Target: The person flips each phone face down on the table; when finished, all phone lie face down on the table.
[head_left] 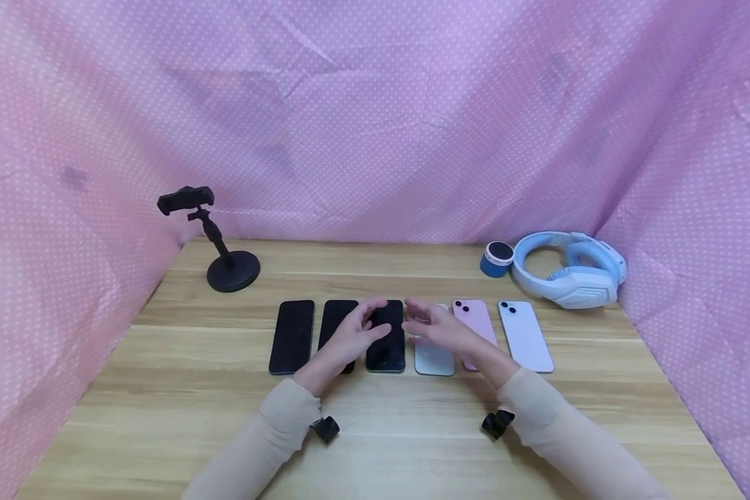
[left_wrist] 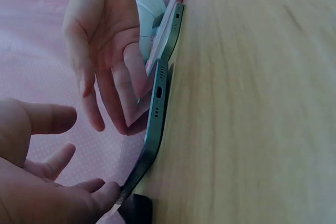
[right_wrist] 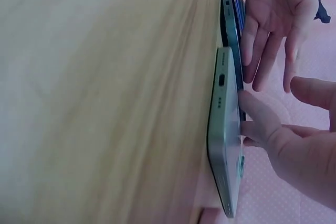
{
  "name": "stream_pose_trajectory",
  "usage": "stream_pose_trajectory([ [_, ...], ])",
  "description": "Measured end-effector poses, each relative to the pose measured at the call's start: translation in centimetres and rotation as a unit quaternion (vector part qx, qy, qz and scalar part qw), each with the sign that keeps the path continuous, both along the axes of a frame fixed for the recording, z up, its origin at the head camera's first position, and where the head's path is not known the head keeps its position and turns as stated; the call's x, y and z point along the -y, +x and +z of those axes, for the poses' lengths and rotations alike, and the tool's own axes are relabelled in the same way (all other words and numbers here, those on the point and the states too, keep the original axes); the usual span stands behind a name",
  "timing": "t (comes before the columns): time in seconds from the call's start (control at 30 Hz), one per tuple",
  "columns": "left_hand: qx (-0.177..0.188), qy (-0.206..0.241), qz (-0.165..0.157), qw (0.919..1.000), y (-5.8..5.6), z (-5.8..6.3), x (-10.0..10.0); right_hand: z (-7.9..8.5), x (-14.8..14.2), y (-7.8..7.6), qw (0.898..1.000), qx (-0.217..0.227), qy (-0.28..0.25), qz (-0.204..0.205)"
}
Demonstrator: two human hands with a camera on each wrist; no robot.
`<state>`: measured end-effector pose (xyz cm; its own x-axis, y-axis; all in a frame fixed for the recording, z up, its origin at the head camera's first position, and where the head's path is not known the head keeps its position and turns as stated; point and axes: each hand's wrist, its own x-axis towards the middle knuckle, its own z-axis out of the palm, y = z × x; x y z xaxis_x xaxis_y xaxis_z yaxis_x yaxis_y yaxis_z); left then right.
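Several phones lie side by side in a row on the wooden table. My left hand (head_left: 353,335) is over the second dark phone (head_left: 336,316) and the left part of the third dark phone (head_left: 386,355), fingers loosely bent. Facing it, my right hand (head_left: 444,332) hovers around the pale phone (head_left: 435,361), partly covering it and the pink phone (head_left: 478,321). Neither hand holds anything. In the left wrist view, left fingertips (left_wrist: 111,195) come right at a dark phone's edge (left_wrist: 153,124). The right wrist view has right fingers (right_wrist: 257,111) beside the pale phone (right_wrist: 223,124).
Another dark phone (head_left: 292,338) ends the row at left, a white phone (head_left: 528,339) at right. Behind stand a black phone stand (head_left: 232,271), a small blue speaker (head_left: 495,262) and blue-white headphones (head_left: 578,285). Pink dotted cloth (head_left: 375,139) hangs around the table (head_left: 387,437).
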<state>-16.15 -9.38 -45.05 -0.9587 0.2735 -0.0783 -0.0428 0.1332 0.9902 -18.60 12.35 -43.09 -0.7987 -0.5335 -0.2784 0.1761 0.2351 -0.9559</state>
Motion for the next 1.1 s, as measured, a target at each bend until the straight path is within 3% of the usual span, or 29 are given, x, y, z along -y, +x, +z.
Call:
stream_pose_trajectory([
  [0.13, 0.023, -0.001, -0.023, 0.9995, 0.1, -0.1, 0.3, -0.3, 0.7, -0.1, 0.999, 0.042, -0.011, 0.009],
  [0.53, 0.066, -0.045, -0.054, 0.9953, -1.3, 0.0, 2.2, -0.8, 1.4, -0.1, 0.993, 0.100, -0.056, 0.003],
  [0.77, 0.061, -0.070, -0.071, 0.9931, -1.4, 0.1, 2.2, -0.6, 1.5, -0.1, 0.991, 0.119, -0.064, -0.005],
  [1.1, 0.060, -0.059, -0.076, 0.9935, -1.8, 0.1, 1.6, -0.5, 0.3, -0.5, 0.987, 0.139, -0.074, -0.018],
])
